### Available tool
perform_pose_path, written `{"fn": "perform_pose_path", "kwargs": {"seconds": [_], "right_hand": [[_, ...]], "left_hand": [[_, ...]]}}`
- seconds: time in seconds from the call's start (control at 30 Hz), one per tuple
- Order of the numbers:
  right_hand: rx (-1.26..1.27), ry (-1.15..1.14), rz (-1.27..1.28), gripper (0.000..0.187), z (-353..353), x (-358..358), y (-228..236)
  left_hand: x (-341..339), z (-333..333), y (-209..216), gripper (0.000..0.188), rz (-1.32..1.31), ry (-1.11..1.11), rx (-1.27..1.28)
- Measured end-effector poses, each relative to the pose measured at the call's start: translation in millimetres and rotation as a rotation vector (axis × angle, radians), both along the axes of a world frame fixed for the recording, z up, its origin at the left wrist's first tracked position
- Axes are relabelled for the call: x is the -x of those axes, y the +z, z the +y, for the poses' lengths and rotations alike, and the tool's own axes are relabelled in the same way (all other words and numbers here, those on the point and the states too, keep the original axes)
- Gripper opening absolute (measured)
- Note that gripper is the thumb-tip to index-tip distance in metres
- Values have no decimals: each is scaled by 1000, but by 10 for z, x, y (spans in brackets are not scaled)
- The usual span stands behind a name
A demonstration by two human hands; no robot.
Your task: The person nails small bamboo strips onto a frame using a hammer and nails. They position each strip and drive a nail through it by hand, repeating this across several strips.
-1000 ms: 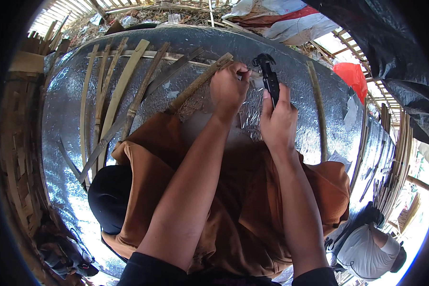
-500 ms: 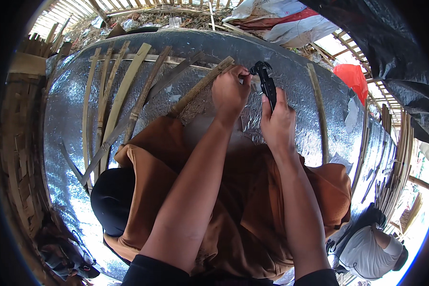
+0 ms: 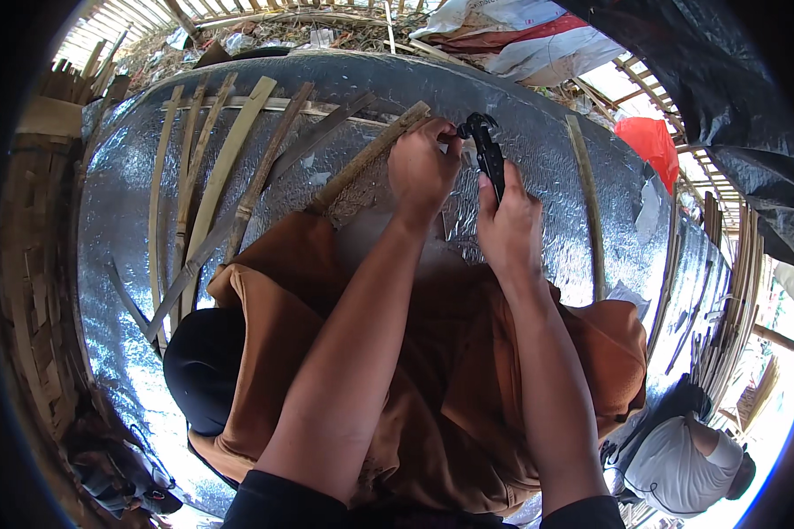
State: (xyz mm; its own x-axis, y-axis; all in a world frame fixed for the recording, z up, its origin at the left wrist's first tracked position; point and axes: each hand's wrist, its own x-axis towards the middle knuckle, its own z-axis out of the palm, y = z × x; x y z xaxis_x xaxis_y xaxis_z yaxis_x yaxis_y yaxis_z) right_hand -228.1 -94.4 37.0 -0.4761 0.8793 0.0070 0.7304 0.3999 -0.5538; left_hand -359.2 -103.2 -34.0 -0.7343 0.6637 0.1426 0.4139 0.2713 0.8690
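Note:
My right hand [image 3: 512,220] is wrapped round the dark handle of a black hammer [image 3: 488,157], whose clawed head points away from me. Just left of that head, the fingers of my left hand [image 3: 422,167] are pinched together. Whatever they hold is too small or hidden to make out. A bamboo strip [image 3: 362,172] runs slantwise beside my left hand, its far end showing past the knuckles. Both hands are above a silvery foil sheet [image 3: 551,176], with brown cloth [image 3: 326,291] spread over my lap below them.
Several bamboo strips [image 3: 212,185] lie side by side on the foil at the left, across a crosswise strip. Another strip [image 3: 588,203] lies at the right. A red plastic bag [image 3: 648,145] hangs beyond it. A person in a grey shirt [image 3: 679,467] is at the lower right.
The hammer head has tipped slightly, and my right hand has shifted a little to the left. My left hand stays pinched in nearly the same place.

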Motion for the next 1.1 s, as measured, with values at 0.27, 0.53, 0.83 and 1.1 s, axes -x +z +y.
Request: {"fn": "perform_pose_path", "kwargs": {"seconds": [0.27,0.53,0.83,1.1], "right_hand": [[-46,1,54,28,11,1,-7],[-117,1,41,33,-33,5,-20],[-59,-5,-68,36,-80,25,-7],[-127,-9,66,32,-51,25,52]], "left_hand": [[10,25,-82,14,15,9,-28],[9,28,-44,13,-8,24,2],[24,5,-29,14,24,17,-64],[-1,0,-49,15,16,25,-102]]}}
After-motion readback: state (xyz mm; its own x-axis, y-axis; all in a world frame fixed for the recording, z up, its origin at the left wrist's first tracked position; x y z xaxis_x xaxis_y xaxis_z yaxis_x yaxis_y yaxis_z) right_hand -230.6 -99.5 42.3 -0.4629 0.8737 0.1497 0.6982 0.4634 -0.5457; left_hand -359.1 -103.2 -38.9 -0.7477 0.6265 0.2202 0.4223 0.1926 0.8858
